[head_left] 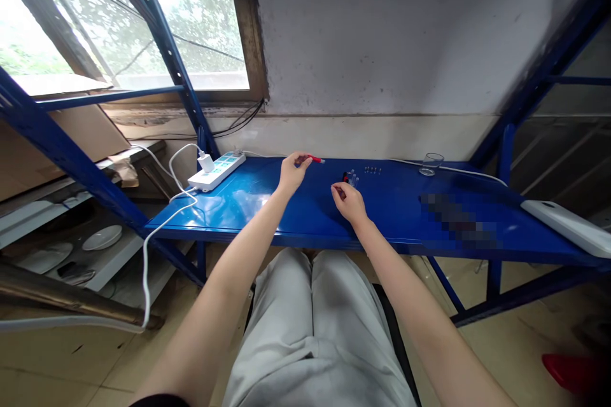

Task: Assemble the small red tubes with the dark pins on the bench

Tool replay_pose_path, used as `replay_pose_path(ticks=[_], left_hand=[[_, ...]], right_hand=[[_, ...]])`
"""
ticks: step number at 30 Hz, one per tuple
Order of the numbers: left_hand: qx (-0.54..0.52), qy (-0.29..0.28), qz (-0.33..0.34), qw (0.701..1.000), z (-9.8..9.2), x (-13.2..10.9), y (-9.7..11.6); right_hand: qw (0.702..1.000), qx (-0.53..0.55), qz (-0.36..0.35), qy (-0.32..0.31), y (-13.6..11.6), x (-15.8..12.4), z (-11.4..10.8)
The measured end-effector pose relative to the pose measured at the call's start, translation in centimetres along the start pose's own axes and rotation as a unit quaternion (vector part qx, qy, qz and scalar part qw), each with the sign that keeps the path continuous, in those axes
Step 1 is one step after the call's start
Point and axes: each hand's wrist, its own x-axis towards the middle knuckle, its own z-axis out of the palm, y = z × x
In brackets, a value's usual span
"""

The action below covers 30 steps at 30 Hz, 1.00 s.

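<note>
Over the back half of the blue table (pixel 252 222), my left hand (pixel 292 173) pinches a red pen-like piece (pixel 316 159), its clear end pointing right. My right hand (pixel 350 201) is to the right and closer to me, with thumb and fingertips together; whatever is between them is too small to make out. Just behind my right hand lie several clear and dark pen-like parts (pixel 353 179), partly hidden by the fingers. A short row of several tiny pieces (pixel 373 170) sits farther right on the table.
A white power strip (pixel 219 170) with a plug and cable lies at the table's left end. At the back right is a clear glass (pixel 431 164). A white device (pixel 568 226) rests at the right edge. Blue metal posts stand at both sides.
</note>
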Motion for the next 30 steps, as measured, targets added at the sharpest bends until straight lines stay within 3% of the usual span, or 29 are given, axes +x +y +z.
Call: replay_pose_path(ticks=[4, 8, 12, 23, 30], left_hand=[[-0.182, 0.003, -0.092, 0.979, 1.5, -3.3, -0.8], [-0.237, -0.022, -0.133, 0.962, 2.5, -5.5, -1.9], [-0.269, -0.03, -0.131, 0.954, 2.3, -6.0, -2.5], [-0.266, -0.072, -0.143, 0.95, 2.2, -6.8, -2.3], [-0.232, -0.039, -0.172, 0.957, 1.9, -6.9, -2.0]], right_hand=[[0.999, 0.003, 0.008, 0.042, -0.4, 0.4, 0.0], [0.997, -0.013, 0.05, 0.057, -1.1, 1.0, 0.1], [0.997, -0.011, 0.064, 0.045, -1.5, 1.7, 0.5], [0.998, 0.032, 0.026, 0.052, -1.3, 1.0, 2.3], [0.997, 0.049, 0.023, 0.061, -1.2, 0.7, 2.1]])
